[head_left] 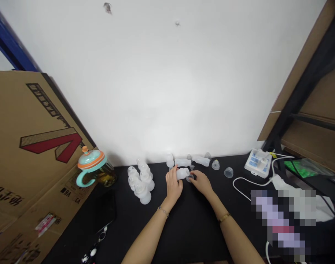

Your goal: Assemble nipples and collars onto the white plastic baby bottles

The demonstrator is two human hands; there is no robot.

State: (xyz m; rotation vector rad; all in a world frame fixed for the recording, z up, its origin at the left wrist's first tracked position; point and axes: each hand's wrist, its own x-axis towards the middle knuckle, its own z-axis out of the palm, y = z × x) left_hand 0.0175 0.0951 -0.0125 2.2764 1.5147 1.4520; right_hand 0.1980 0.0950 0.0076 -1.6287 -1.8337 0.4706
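Translucent white bottle [182,173] is tipped nearly sideways, mouth facing right; clear rounded cap [189,178] sits beside mouth.

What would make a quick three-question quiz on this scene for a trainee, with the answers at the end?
1. Which hand holds the frosted white plastic bottle?

2. True or false: the clear mug with a turquoise handle and orange-trimmed lid stands to the left of the cluster of frosted white bottles with clear tops.

3. Which of these is the right hand nearest to?
A) the clear mug
B) a flat black phone
C) a small, round, clear plastic piece

Key: 1. The left hand. 2. True. 3. C.
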